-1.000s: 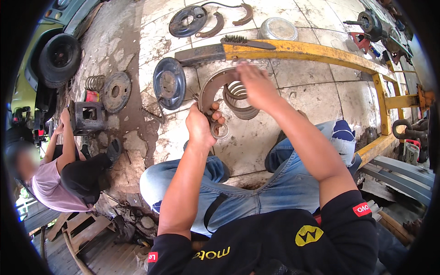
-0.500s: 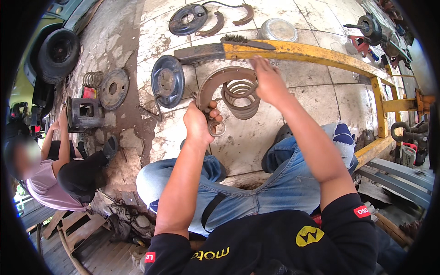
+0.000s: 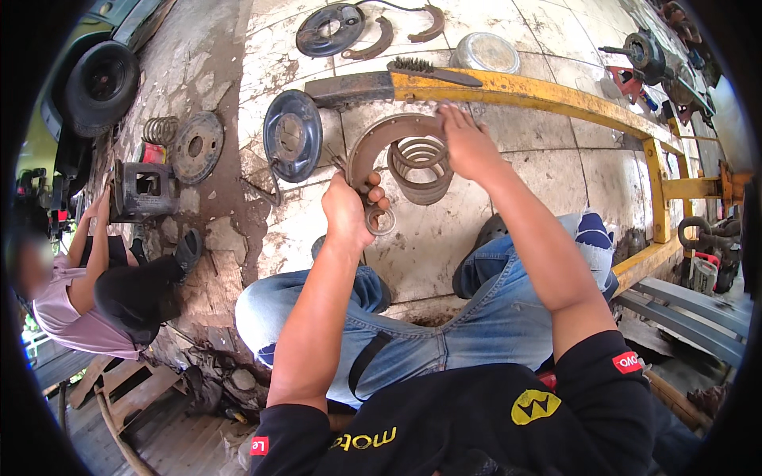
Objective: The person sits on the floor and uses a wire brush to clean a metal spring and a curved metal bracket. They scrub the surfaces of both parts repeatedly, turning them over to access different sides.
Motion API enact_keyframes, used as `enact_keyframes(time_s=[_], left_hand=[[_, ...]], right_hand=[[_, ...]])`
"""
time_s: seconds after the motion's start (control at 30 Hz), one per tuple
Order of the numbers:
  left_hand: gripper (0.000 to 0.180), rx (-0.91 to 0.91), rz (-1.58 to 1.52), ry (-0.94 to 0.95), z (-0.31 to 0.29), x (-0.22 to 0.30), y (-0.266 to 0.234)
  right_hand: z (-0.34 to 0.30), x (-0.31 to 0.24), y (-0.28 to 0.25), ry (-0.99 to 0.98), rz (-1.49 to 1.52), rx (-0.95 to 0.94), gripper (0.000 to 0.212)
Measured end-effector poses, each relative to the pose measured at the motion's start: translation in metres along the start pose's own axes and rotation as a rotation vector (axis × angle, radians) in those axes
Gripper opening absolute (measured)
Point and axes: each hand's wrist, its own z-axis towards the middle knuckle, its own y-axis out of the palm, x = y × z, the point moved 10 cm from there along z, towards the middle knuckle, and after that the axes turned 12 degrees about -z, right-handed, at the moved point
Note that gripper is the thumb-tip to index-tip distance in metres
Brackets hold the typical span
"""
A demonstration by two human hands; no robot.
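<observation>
A curved brown brake shoe (image 3: 365, 149) arches over the floor in front of me. My left hand (image 3: 349, 205) is closed round its near end, with a thin metal ring (image 3: 379, 221) against the fingers. At the shoe's other end, my right hand (image 3: 473, 149) lies with its fingers stretched out; its palm side is hidden, and the fingertips look slightly blurred. Beneath the shoe a rusty coil spring (image 3: 422, 191) stands on the tiles, partly covered by it. To the left rests a black brake backing plate (image 3: 278, 151) with a cable.
A yellow steel frame (image 3: 548, 91) crosses beyond my hands, carrying a wire brush (image 3: 429, 72). Farther off lie another backing plate (image 3: 317, 44), two brake shoes (image 3: 373, 44) and a round metal cover (image 3: 486, 52). A seated person (image 3: 87, 293) works at the left.
My right hand's fingertips have shifted slightly toward me along the shoe's end. My left hand keeps its hold. The whole view has moved a little.
</observation>
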Motion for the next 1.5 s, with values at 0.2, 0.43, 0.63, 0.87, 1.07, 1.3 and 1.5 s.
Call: enact_keyframes(time_s=[0.2, 0.43, 0.63, 0.87, 1.07, 1.3, 1.5], left_hand=[[0.034, 0.000, -0.057, 0.045, 0.001, 0.002, 0.002], [0.036, 0.028, 0.000, 0.028, 0.003, 0.003, -0.003], [0.038, 0.034, -0.033, 0.056, 0.002, 0.000, -0.002], [0.038, 0.021, -0.067, 0.050, 0.006, -0.001, -0.001], [0.039, 0.041, -0.035, 0.031, 0.001, 0.000, -0.006], [0.034, 0.006, -0.066, 0.041, -0.001, 0.000, 0.002], [0.039, 0.027, -0.042, 0.060, 0.003, 0.001, -0.003]], right_hand=[[-0.005, -0.019, -0.016, -0.093, -0.067, 0.198, 0.067], [0.000, 0.010, -0.010, 0.104, 0.003, 0.043, 0.072], [0.000, 0.010, 0.006, 0.065, 0.063, 0.010, 0.075], [-0.005, -0.019, -0.012, -0.052, -0.038, 0.161, 0.071], [-0.010, 0.014, -0.006, 0.142, 0.040, -0.033, 0.061], [-0.003, 0.013, 0.006, 0.038, 0.038, -0.047, 0.060], [-0.010, -0.012, -0.016, -0.029, 0.047, 0.159, 0.069]])
